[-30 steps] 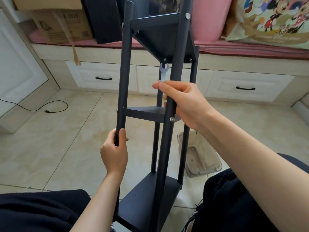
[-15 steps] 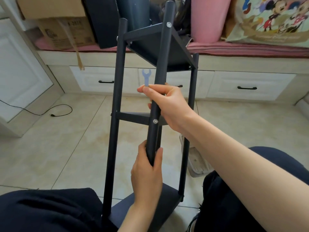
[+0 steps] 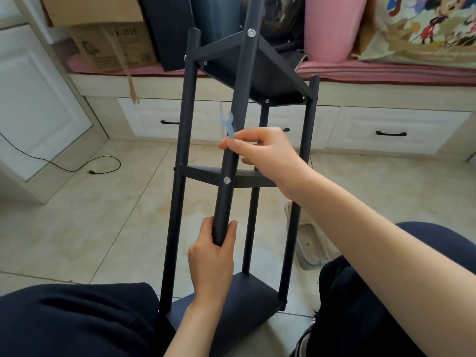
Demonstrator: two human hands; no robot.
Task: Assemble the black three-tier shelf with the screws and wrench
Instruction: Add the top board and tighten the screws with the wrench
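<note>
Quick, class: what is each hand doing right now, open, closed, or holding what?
Left hand: closed round the nearest black shelf post.
Right hand: pinching the small wrench, beside that same post.

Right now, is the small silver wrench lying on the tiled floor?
No, the right hand pinches the small silver wrench up beside a black shelf pole.

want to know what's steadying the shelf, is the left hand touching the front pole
Touching. The head view shows the left hand wrapped around the lower part of the front pole, fingers and thumb curled on either side of it.
</note>
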